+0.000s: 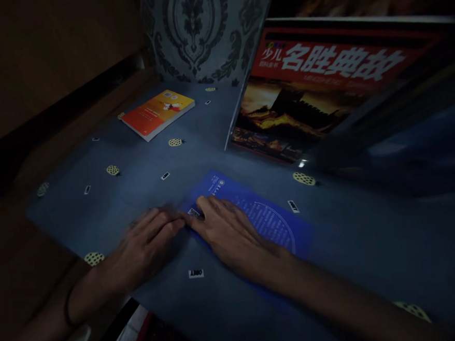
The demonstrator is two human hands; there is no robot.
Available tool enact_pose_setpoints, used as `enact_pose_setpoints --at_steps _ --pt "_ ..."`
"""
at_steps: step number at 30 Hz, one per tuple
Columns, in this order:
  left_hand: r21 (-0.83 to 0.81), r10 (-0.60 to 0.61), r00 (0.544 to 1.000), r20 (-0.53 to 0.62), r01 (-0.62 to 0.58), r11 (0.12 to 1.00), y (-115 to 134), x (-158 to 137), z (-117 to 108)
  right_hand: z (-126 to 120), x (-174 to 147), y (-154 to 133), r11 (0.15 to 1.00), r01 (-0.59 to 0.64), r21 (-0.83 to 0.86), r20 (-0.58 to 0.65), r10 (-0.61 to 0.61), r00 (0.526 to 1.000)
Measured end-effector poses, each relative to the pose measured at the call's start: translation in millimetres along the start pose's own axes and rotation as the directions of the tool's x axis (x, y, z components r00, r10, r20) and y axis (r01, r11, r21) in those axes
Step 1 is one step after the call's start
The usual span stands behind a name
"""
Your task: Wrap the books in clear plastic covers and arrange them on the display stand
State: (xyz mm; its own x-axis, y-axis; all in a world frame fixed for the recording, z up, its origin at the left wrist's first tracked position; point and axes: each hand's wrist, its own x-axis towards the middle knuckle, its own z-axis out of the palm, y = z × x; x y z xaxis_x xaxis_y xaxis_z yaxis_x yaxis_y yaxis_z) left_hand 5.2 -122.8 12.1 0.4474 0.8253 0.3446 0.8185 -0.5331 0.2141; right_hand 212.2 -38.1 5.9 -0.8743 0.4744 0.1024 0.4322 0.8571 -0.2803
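A blue printed cover (272, 224) lies on the table (143, 197), slanting from the middle toward the lower right, with white lines of text and a thin white arc; whether it is a single sheet or a thick book is hard to tell. The right hand (227, 227) rests across it, knuckles bent, thumb side toward the left hand, the forearm covering part of its near side. The left hand (150, 243), blurred, has its fingertips at the cover's left edge, meeting the right thumb; whether either hand is closed on that edge cannot be told. A dark band (67, 309) circles the left wrist. The table's surface is blue-grey, printed with yellow pineapples and small white labels. Beyond the hands, toward the far left, an orange-and-yellow book (159, 113) lies flat. At the right, a large red-banded book (304, 97) stands with its cover facing the person. Behind is a patterned wall covering (192, 27); brown panelling (48, 58) runs along the left.
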Motion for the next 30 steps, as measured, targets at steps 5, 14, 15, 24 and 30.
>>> enact_pose_setpoints --at_steps 5,14,15,24,30 --pt "0.072 0.021 1.000 0.008 -0.022 0.997 -1.4 1.2 5.3 4.6 -1.1 -1.7 0.999 -0.037 0.015 -0.031 0.037 0.999" --pt "0.029 0.029 0.999 -0.017 -0.028 0.999 0.2 6.7 5.7 -8.4 8.7 15.1 0.985 -0.167 -0.028 0.030 0.168 0.985" --pt "0.026 0.035 0.999 -0.015 -0.034 0.999 0.8 7.8 4.7 -10.7 10.2 20.0 0.976 -0.217 -0.038 0.033 0.218 0.975" --pt "0.022 0.025 0.998 -0.053 -0.024 0.999 0.7 5.8 4.6 -13.6 17.3 57.2 0.912 -0.408 -0.042 -0.044 0.407 0.912" --pt "0.045 -0.015 0.996 0.088 0.011 0.999 -6.3 50.9 8.7 -11.6 17.0 55.4 0.922 -0.386 -0.035 -0.086 0.382 0.920"
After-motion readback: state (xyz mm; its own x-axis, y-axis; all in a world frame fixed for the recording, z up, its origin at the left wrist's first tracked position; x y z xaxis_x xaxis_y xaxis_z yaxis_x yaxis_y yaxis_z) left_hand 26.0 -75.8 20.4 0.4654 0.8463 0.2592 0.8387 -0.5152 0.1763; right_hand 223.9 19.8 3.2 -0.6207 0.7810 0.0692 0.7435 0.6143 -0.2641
